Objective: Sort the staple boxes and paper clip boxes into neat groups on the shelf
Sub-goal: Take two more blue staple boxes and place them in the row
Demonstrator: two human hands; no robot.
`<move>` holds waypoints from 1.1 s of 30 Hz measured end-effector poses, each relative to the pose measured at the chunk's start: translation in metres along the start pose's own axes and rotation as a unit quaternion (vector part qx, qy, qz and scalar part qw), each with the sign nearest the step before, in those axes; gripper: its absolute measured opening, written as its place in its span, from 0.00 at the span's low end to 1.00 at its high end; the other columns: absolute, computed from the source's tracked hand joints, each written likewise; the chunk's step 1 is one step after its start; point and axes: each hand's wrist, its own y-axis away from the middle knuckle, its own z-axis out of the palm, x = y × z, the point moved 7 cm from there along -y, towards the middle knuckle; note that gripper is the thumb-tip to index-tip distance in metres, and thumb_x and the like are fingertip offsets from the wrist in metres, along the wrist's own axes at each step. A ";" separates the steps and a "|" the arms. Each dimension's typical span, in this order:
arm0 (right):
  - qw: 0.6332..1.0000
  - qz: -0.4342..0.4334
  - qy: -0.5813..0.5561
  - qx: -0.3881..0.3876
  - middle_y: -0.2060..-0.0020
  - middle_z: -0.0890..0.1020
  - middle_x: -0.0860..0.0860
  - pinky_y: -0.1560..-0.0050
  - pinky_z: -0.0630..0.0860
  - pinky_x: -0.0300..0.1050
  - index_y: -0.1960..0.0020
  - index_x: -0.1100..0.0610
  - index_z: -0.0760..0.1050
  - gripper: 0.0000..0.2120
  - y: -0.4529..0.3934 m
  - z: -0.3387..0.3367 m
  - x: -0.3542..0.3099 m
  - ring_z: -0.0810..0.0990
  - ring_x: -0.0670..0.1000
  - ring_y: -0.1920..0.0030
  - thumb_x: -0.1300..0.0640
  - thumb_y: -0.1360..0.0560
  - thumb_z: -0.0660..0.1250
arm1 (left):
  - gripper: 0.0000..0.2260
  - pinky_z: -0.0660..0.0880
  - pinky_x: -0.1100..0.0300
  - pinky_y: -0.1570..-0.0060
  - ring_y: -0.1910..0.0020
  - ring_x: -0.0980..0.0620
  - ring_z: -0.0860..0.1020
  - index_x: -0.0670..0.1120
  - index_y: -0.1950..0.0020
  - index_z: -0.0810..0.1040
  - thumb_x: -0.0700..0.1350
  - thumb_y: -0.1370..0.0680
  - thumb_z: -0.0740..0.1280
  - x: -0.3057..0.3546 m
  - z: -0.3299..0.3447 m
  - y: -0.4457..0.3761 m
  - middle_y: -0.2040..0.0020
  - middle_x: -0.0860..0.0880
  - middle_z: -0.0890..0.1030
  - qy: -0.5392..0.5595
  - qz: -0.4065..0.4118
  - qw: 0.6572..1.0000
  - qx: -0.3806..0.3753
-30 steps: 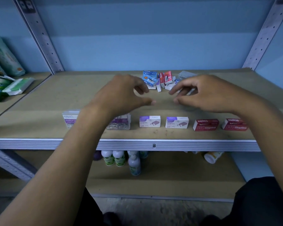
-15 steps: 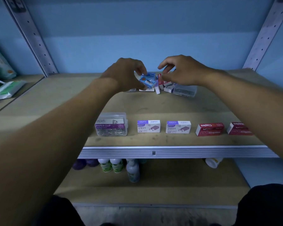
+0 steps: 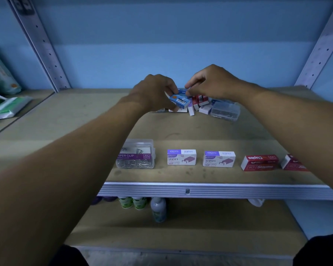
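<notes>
At the back of the shelf (image 3: 200, 131) lies a mixed pile: blue staple boxes, red staple boxes (image 3: 200, 99), small white boxes (image 3: 191, 110) and a clear paper clip box (image 3: 225, 110). My left hand (image 3: 156, 91) grips the front blue staple box (image 3: 180, 101), tilted up off the pile. My right hand (image 3: 210, 81) pinches the end of a second blue box (image 3: 182, 91) just behind it. Along the front edge stand a clear paper clip box (image 3: 136, 156), two purple-white staple boxes (image 3: 181, 157) (image 3: 219, 159) and two red staple boxes (image 3: 260, 162) (image 3: 291, 163).
Metal uprights (image 3: 40, 43) (image 3: 319, 45) frame the shelf against a blue wall. Green-white packs (image 3: 6, 107) lie on the neighbouring shelf at left. Several small bottles (image 3: 159, 209) stand on the lower shelf, below the metal front rail (image 3: 200, 191).
Both hands have reached from mid-shelf to the pile at the back. My left hand has closed on a blue staple box, and my right fingers have come onto the one behind.
</notes>
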 end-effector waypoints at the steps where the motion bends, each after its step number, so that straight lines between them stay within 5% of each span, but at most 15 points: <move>1: 1.000 -0.001 0.003 0.004 0.56 0.87 0.43 0.57 0.76 0.36 0.48 0.49 0.86 0.11 0.000 0.000 0.000 0.84 0.43 0.54 0.50 0.30 0.77 | 0.19 0.78 0.50 0.46 0.48 0.54 0.80 0.52 0.46 0.83 0.49 0.35 0.81 -0.001 0.001 0.000 0.49 0.56 0.84 0.002 0.000 1.000 0.000; 10: 0.999 -0.010 0.026 0.024 0.63 0.85 0.42 0.66 0.71 0.32 0.51 0.50 0.87 0.07 -0.002 0.005 -0.004 0.79 0.39 0.67 0.53 0.29 0.77 | 0.16 0.78 0.50 0.46 0.48 0.51 0.80 0.54 0.46 0.84 0.50 0.33 0.79 -0.002 0.005 -0.006 0.49 0.54 0.84 -0.030 0.022 0.999 0.001; 26: 0.997 0.046 -0.019 0.060 0.55 0.87 0.45 0.59 0.73 0.35 0.53 0.50 0.88 0.06 0.002 -0.016 -0.010 0.81 0.43 0.52 0.53 0.30 0.77 | 0.11 0.72 0.60 0.58 0.55 0.52 0.80 0.54 0.46 0.85 0.50 0.28 0.75 0.002 -0.020 -0.010 0.48 0.52 0.85 -0.059 0.018 0.997 0.056; 33: 0.998 0.041 -0.032 0.043 0.65 0.82 0.40 0.67 0.66 0.33 0.54 0.48 0.88 0.05 0.021 -0.036 -0.012 0.74 0.41 0.66 0.52 0.31 0.77 | 0.11 0.78 0.55 0.50 0.50 0.51 0.81 0.50 0.44 0.85 0.49 0.25 0.73 0.010 -0.036 -0.001 0.46 0.50 0.85 -0.071 0.029 0.997 0.030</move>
